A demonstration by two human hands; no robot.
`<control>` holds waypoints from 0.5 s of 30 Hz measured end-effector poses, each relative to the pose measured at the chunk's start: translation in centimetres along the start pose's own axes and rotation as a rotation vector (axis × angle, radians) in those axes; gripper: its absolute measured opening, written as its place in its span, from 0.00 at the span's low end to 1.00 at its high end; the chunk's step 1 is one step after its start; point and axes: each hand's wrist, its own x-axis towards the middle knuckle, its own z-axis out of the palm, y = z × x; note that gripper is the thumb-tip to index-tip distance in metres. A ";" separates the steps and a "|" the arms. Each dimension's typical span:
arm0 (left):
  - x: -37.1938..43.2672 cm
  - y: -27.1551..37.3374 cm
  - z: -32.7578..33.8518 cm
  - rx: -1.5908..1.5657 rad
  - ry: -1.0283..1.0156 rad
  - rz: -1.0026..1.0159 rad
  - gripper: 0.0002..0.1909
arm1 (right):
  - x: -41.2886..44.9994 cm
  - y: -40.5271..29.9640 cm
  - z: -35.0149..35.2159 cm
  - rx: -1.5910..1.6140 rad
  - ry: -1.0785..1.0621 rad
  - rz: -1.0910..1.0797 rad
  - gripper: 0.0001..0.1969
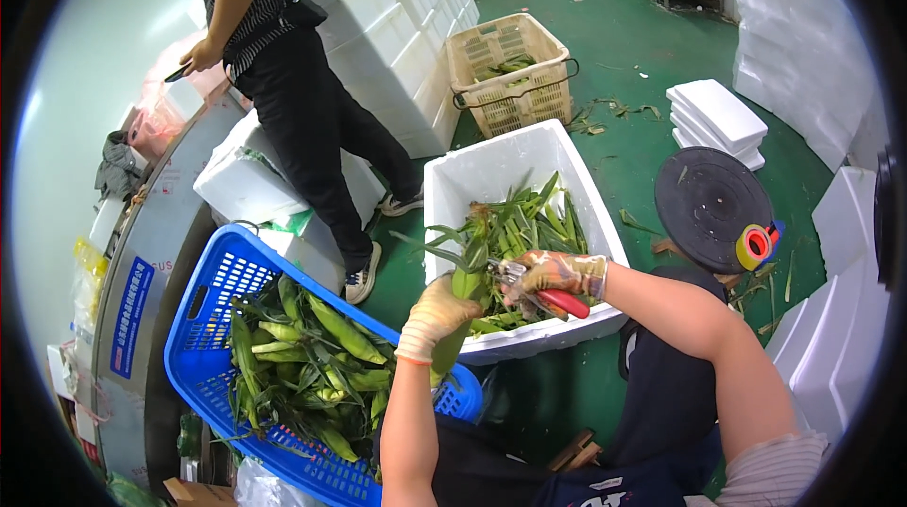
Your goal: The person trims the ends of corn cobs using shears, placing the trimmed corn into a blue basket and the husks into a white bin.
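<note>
My left hand, in a striped work glove, grips an ear of corn in its green husk, tilted over the near left rim of a white foam box. In my gloved right hand are red-handled pruning shears. Their metal jaws lie close to the upper part of the ear; whether they touch it I cannot tell. Cut husk leaves and tips fill the lower part of the box. Left of my left arm, a blue plastic basket holds many unshucked corn ears.
Another person stands beyond the blue basket, holding a phone. A beige crate with some corn sits behind the foam box. At right are a round black stool bearing tape rolls and stacked foam lids. Foam boxes rise behind the person.
</note>
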 end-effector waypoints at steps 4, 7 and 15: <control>0.2 -0.7 -0.9 -0.363 -0.104 0.049 0.18 | -0.4 -0.2 0.4 -0.064 0.073 0.054 0.14; 0.0 -1.6 -1.7 -0.457 -0.198 0.107 0.18 | -0.8 -0.1 0.0 -0.273 0.163 0.040 0.16; -0.1 -2.4 -0.8 -0.952 -0.505 0.199 0.29 | -1.2 0.9 1.8 -0.364 0.250 -0.355 0.20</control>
